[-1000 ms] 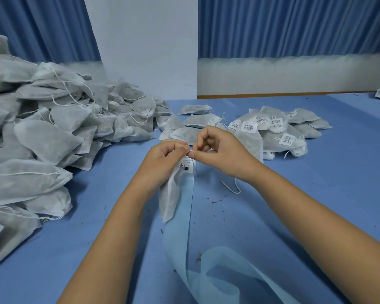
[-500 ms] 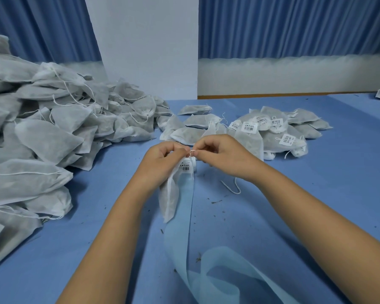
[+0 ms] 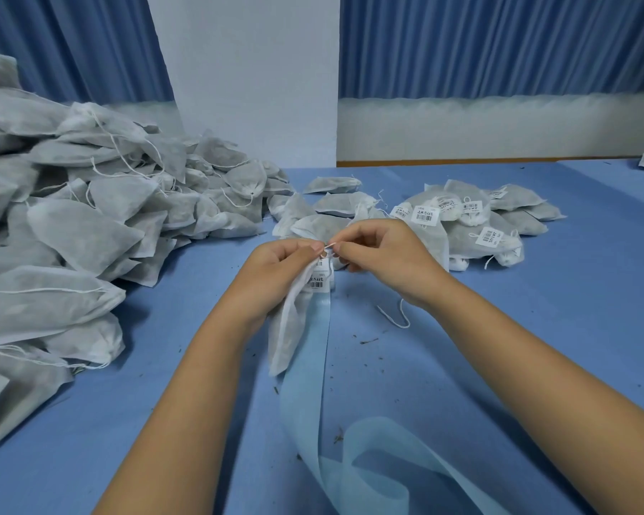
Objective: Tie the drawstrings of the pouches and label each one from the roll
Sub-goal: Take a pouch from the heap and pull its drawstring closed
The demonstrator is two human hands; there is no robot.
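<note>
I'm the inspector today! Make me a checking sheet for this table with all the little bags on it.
Surface: blue table cover, flat.
Job's things: one pouch hangs from the left hand; its drawstring runs between both hands; a pale blue label strip trails toward the camera; unlabelled pile on the left, labelled pile on the far right.
Clutter: small dark crumbs scattered on the cover.
Grippers: left hand grips the pouch neck; right hand pinches the drawstring.
Cables: nothing seen.
Surroundings: blue curtains, white pillar.
</note>
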